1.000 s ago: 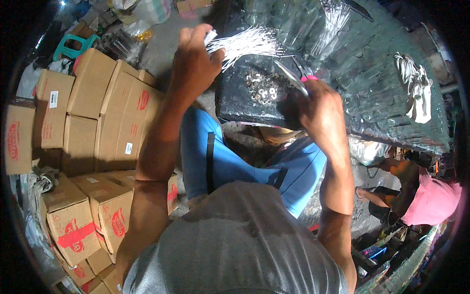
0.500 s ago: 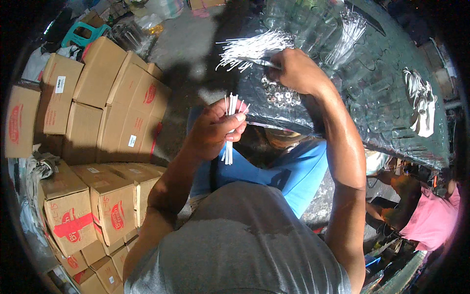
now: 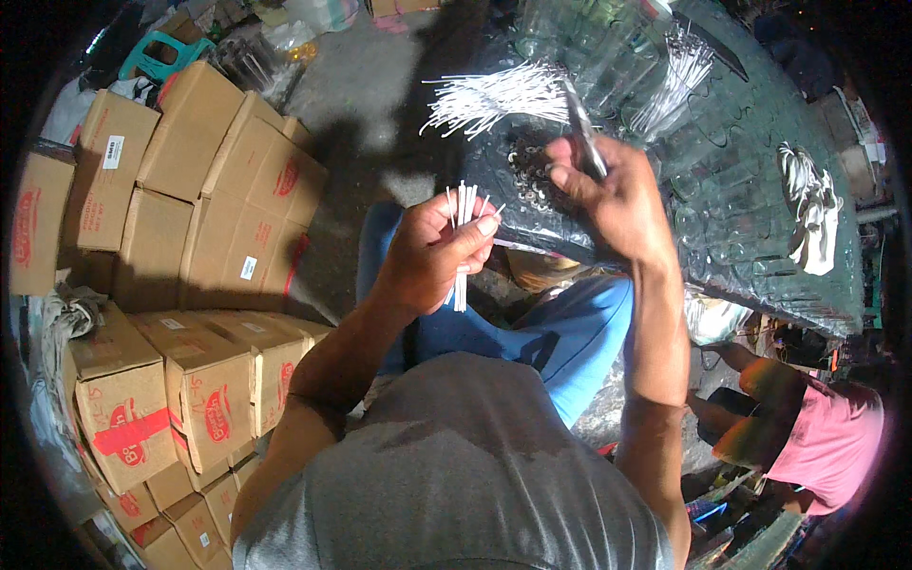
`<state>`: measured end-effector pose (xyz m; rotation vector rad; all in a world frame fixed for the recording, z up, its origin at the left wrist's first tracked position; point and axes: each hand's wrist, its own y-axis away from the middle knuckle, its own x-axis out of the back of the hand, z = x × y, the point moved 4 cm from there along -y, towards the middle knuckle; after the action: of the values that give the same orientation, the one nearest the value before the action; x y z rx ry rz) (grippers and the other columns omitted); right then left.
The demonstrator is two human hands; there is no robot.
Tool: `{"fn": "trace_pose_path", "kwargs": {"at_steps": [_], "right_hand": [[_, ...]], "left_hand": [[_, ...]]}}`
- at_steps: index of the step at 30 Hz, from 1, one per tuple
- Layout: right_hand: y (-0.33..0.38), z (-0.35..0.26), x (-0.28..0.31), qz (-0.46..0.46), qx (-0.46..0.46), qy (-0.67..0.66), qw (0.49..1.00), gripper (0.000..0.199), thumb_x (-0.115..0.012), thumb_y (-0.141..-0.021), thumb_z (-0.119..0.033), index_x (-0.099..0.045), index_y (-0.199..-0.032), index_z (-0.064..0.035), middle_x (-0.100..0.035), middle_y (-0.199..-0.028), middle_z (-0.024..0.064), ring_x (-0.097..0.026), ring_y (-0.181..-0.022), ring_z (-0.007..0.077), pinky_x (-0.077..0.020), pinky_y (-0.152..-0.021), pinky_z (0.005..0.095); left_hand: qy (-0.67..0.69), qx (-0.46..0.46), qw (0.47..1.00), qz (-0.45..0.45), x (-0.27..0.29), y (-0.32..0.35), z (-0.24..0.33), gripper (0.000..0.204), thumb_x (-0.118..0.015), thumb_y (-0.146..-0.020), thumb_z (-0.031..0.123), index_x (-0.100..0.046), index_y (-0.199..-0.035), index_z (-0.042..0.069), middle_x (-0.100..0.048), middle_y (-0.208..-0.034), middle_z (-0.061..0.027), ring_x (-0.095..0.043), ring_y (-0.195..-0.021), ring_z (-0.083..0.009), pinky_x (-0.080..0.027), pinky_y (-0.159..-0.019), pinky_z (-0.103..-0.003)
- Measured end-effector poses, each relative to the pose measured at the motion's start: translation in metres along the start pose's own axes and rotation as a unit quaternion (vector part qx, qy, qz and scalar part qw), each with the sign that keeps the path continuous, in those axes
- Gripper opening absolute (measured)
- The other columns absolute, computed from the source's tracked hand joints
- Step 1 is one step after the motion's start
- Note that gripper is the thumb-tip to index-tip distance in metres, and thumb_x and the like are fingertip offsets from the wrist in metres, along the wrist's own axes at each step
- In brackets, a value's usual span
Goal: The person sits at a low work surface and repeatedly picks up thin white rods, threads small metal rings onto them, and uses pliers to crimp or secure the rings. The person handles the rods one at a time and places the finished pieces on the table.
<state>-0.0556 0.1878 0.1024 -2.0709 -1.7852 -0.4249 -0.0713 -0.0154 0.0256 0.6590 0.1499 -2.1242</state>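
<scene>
My left hand (image 3: pixel 445 245) is closed round a small bunch of thin white wick-like strands (image 3: pixel 462 285), held upright above my lap, their tops fanning out past the fingertips. My right hand (image 3: pixel 613 190) grips a slim silver metal tool (image 3: pixel 583 128) pointing away from me; its exact kind cannot be made out. Just under that hand lies a heap of small metal rings (image 3: pixel 525 176), partly hidden by the fingers. Beyond it, a large pile of the same white strands (image 3: pixel 494 98) rests on the black plastic-covered table corner (image 3: pixel 484 171).
Clear glass jars (image 3: pixel 722 185) crowd the table at right. Another strand bundle (image 3: pixel 676 81) and whitish cloth gloves (image 3: pixel 812 209) lie there too. Stacked cardboard boxes (image 3: pixel 214 380) line my left, with a teal stool (image 3: pixel 163 55) behind. A person in pink (image 3: pixel 825 442) is at lower right.
My right hand has drawn back from the strand pile toward me and right, and the tool has swung from pointing left to pointing away. My left hand keeps its bunch, shifted slightly right.
</scene>
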Motion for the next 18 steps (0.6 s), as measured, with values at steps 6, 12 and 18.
{"fn": "trace_pose_path", "kwargs": {"at_steps": [6,12,18], "right_hand": [[0.05,0.024,-0.038,0.042,-0.009,-0.313,0.949,0.006,-0.066,-0.094,-0.001,-0.063,-0.099,0.0002,-0.066,-0.086,0.0047,-0.06,-0.074,0.0103,-0.0503,-0.067,0.0256],[0.065,0.028,-0.05,0.055,-0.011,-0.297,0.953,0.008,-0.066,-0.095,-0.003,-0.065,-0.101,0.0023,-0.067,-0.085,0.0044,-0.061,-0.075,0.01,-0.0507,-0.069,0.0254],[0.069,0.026,-0.05,0.071,-0.015,-0.267,0.961,0.008,-0.066,-0.096,-0.004,-0.065,-0.101,0.0024,-0.067,-0.085,0.0039,-0.061,-0.077,0.0092,-0.0506,-0.07,0.0249]], "left_hand": [[-0.006,0.005,1.0,-0.015,-0.012,0.007,-0.007,0.008,-0.062,-0.098,0.008,-0.06,-0.104,0.003,-0.055,-0.073,-0.0015,-0.045,-0.06,-0.0061,-0.035,-0.051,-0.022],[-0.053,-0.022,0.998,-0.007,-0.024,0.011,-0.011,0.011,-0.062,-0.098,0.011,-0.067,-0.098,0.001,-0.058,-0.071,0.0036,-0.043,-0.057,-0.0011,-0.033,-0.05,-0.02],[-0.063,-0.033,0.997,0.008,-0.029,0.011,-0.009,0.011,-0.062,-0.098,0.011,-0.068,-0.095,0.002,-0.061,-0.071,0.0027,-0.042,-0.056,-0.0006,-0.033,-0.049,-0.02]]}}
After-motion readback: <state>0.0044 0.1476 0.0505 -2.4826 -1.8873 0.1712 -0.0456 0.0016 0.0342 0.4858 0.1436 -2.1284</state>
